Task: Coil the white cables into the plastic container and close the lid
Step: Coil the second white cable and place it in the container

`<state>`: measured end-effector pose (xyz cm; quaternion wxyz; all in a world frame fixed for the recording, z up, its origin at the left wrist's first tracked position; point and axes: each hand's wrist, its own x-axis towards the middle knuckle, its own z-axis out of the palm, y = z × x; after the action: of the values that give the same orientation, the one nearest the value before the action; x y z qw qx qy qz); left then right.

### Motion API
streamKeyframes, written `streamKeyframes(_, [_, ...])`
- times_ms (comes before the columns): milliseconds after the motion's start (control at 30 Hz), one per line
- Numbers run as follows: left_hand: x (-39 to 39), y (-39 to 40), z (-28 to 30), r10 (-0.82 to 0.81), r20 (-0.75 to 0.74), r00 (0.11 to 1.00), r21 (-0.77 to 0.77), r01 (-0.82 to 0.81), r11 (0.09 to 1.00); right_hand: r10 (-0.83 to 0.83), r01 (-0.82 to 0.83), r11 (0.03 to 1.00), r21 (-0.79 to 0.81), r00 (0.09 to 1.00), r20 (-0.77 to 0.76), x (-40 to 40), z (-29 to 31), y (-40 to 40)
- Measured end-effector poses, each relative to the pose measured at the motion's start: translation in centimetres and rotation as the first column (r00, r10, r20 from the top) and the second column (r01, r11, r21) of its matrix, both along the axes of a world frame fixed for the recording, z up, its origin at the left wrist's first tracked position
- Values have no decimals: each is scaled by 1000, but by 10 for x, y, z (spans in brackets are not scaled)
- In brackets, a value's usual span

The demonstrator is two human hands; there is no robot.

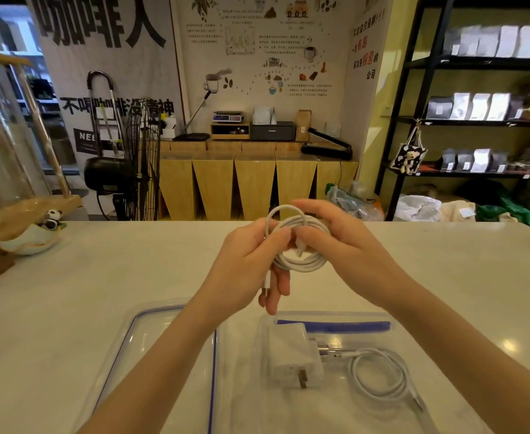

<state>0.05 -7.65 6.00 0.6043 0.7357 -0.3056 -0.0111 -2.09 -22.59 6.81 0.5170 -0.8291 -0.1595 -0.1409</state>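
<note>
We see 2 bare hands raised above the pale tabletop (100, 292), both on 1 white cable (299, 242) wound into a loose coil. The left hand (251, 261) pinches the coil's left side between thumb and fingers (276, 292); a plug end hangs down from that grip, alongside the lower fingers. The right hand (345, 242) closes on the coil's right side, its fingertips (301, 238) pressing a second plug end against the loops at the coil's middle, index finger arched over the top.

Below the fingers, nearer to us, the clear plastic container (329, 317) sits on the tabletop. Inside it: a white charger block (291, 352) on the left, prongs toward us, and a second white cable (379, 374) coiled to its right, 1 end lying just beside the block. Whether they touch, we cannot tell. Under the left forearm, just beside the container, lies the clear lid (151, 339) with a blue seal line.
</note>
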Motion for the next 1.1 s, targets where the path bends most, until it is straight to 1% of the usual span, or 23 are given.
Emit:
streamKeyframes(67, [-1, 0, 1, -48, -25, 999, -3, 48, 999, 82, -81, 996, 37, 996, -27, -4, -1, -3])
streamKeyframes(167, [-5, -2, 5, -92, -83, 992, -12, 91, 996, 93, -85, 990, 112, 993, -77, -11, 1, -5])
streamKeyframes(267, [-8, 1, 10, -138, -157, 978, -12, 138, 990, 70, -12, 977, 213, 962, -265, -18, 4, -13])
streamKeyframes(300, [-9, 3, 12, -157, -177, 972, 17, 163, 987, 65, -3, 980, 200, 950, -304, -21, 3, -17])
streamKeyframes(367, [-8, 6, 13, -195, -199, 960, 116, 220, 969, 60, -34, 995, 89, 949, -308, -28, -1, -26])
streamKeyframes(433, [-8, 7, 12, -244, -210, 947, 228, 290, 929, 78, -90, 996, -22, 943, -324, -36, -5, -33])
streamKeyframes(500, [-9, 8, 11, -324, -257, 911, 337, 399, 853, 138, -200, 973, -117, 904, -404, -43, -8, -42])
streamKeyframes(567, [-12, 6, 9, -394, -343, 853, 426, 515, 744, 206, -337, 927, -163, 823, -530, -50, -9, -53])
streamKeyframes(600, [-14, 3, 7, -401, -371, 838, 466, 541, 700, 217, -377, 909, -179, 794, -568, -54, -10, -57])
streamKeyframes(633, [-17, 0, 4, -386, -376, 842, 506, 536, 676, 209, -390, 897, -207, 788, -579, -57, -12, -61])
streamKeyframes(700, [-21, -10, -4, -319, -324, 891, 587, 454, 670, 163, -358, 893, -274, 823, -543, -61, -19, -66])
streamKeyframes(767, [-27, -20, -13, -263, -217, 940, 693, 338, 636, 114, -302, 901, -311, 858, -500, -64, -26, -70])
streamKeyframes(833, [-33, -28, -21, -235, -101, 967, 776, 225, 590, 73, -253, 912, -323, 874, -480, -67, -31, -70])
streamKeyframes(933, [-40, -32, -27, -185, -22, 982, 801, 128, 585, 28, -223, 922, -316, 853, -521, -69, -40, -70])
streamKeyframes(1033, [-46, -34, -33, -139, 8, 990, 784, 80, 616, 42, -237, 941, -243, 792, -609, -70, -48, -69])
streamKeyframes(1100, [-49, -35, -38, -106, 33, 994, 778, 41, 627, 44, -233, 944, -232, 788, -614, -69, -50, -69])
